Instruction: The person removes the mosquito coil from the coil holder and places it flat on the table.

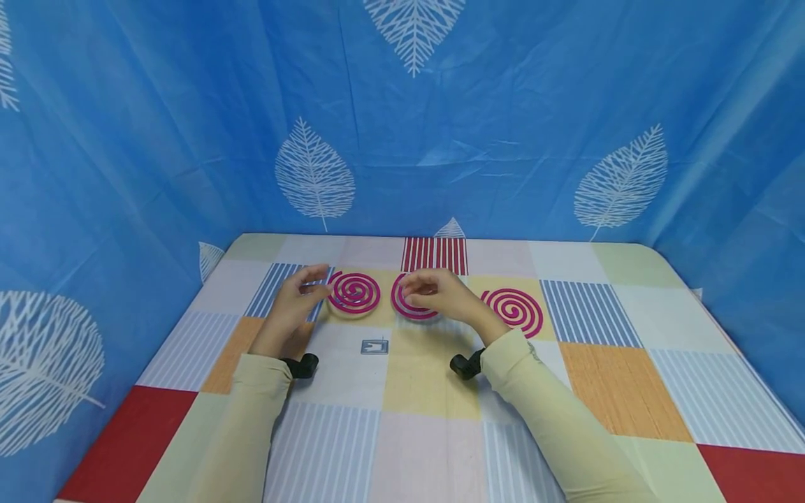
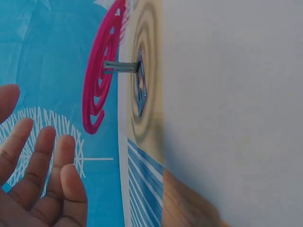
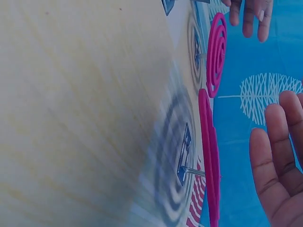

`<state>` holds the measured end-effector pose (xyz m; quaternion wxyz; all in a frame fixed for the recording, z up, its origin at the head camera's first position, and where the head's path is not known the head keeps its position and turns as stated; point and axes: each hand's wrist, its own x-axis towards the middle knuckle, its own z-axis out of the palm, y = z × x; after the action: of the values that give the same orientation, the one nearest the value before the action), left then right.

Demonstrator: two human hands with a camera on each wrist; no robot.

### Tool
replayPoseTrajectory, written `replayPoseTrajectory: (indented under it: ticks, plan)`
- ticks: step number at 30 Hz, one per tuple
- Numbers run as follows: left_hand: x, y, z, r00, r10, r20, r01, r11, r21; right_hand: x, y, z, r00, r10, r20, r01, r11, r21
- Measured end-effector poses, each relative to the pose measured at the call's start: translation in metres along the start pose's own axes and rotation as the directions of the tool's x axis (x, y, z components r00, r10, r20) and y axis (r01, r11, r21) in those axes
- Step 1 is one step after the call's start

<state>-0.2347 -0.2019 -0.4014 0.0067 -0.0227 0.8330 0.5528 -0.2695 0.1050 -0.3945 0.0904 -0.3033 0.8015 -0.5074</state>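
Three magenta spiral mosquito coils are raised on small metal stands above the table. My left hand (image 1: 294, 302) hovers at the left side of the left coil (image 1: 353, 292), its fingers loosely bent and holding nothing. Over the middle coil (image 1: 396, 299) is my right hand (image 1: 448, 297), which hides part of it in the head view; no coil is in its fingers. The right coil (image 1: 513, 312) lies beyond my right wrist. In the left wrist view a thin metal stand (image 2: 122, 66) props one coil (image 2: 97, 71). Another stand (image 3: 194, 171) shows under a coil (image 3: 209, 156) in the right wrist view.
A patchwork-patterned cloth (image 1: 434, 447) covers the table. Blue curtains (image 1: 503, 105) with white leaf prints hang behind it and along both sides. Dark wrist cameras (image 1: 467, 366) are strapped to both wrists, low over the cloth.
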Motion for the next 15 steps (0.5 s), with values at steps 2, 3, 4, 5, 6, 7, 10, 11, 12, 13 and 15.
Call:
replayPoseTrajectory:
  ticks: [2,3,4,5,6,7,10,11,12,13,15]
  plan:
    - [0.0,-0.002,0.0,1.0,-0.015,0.009,0.015,1.0,0.02,0.002,-0.001,0.0,1.0,0.007,0.001,-0.007,1.0,-0.005]
    - [0.0,-0.003,0.0,1.0,-0.027,0.012,0.026,0.999,0.023,0.003,-0.001,0.001,1.0,0.012,0.002,-0.012,1.0,-0.004]
    - [0.0,-0.004,0.0,0.999,-0.035,0.014,0.035,0.999,0.028,0.004,-0.001,0.001,1.0,0.019,0.003,-0.019,1.0,-0.005]
    - [0.0,-0.004,0.0,0.999,-0.045,0.014,0.044,0.999,0.031,0.005,-0.001,0.001,1.0,0.024,0.003,-0.024,1.0,-0.003]
    - [0.0,-0.005,0.0,0.999,-0.05,0.014,0.05,0.998,0.035,0.006,-0.001,0.002,1.0,0.031,0.003,-0.031,1.0,0.0]
    - [0.0,-0.006,0.0,0.998,-0.052,0.016,0.052,0.998,0.039,0.007,-0.001,0.002,0.999,0.038,0.002,-0.038,0.999,0.005]
    - [0.0,-0.007,0.001,0.998,-0.058,0.018,0.057,0.997,0.055,0.009,-0.001,0.003,0.999,0.049,-0.006,-0.049,0.999,0.015]
    - [0.0,-0.007,0.002,0.998,-0.058,0.02,0.057,0.997,0.06,0.01,0.0,0.004,0.999,0.048,-0.008,-0.048,0.999,0.021]
    - [0.0,-0.007,0.002,0.998,-0.056,0.026,0.054,0.996,0.066,0.011,0.0,0.004,0.999,0.048,-0.009,-0.047,0.999,0.021]
    - [0.0,-0.007,0.002,0.998,-0.061,0.031,0.058,0.996,0.07,0.012,0.0,0.005,0.999,0.048,-0.01,-0.048,0.999,0.025]
    - [0.0,-0.007,0.003,0.996,-0.076,0.04,0.073,0.995,0.072,0.013,0.002,0.006,0.999,0.05,-0.011,-0.05,0.999,0.022]
